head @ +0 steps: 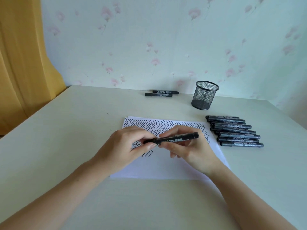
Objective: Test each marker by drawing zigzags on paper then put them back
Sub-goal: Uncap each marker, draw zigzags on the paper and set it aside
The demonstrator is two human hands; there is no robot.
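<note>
Holding one black marker (172,138) w/ both hands above the paper (166,165), roughly horizontal, its right end tipped a bit up. Left hand (126,146) pinches the marker's left end btwn thumb and fingers; that end looks like the cap, but fingers cover the joint so can't tell if it's seated or pulled off. Right hand (187,148) grasps the barrel around its middle, fingers curled over the top, thumb underneath. Barrel carries white print incl. "700".

Paper is a white sheet lying flat on the pale table (66,146), right in front of the person. Its upper part is packed w/ rows of black zigzags (159,124); a few more marks show below the left hand; lower part of the sheet is unmarked.

Right of the paper, near its top-right corner, a pile of black markers (235,131) lies side by side, approx. parallel, caps pointing left. Exact count hard to tell since some overlap.

Behind that pile, twd the wall, a black mesh pen cup (205,95) stands upright; nothing visible through the mesh. Left of the cup, close to the wall, two more markers (162,93) lie touching, parallel to the table's back edge.

Floral wallpaper (166,39) behind; yellow curtain (21,63) at far left.
</note>
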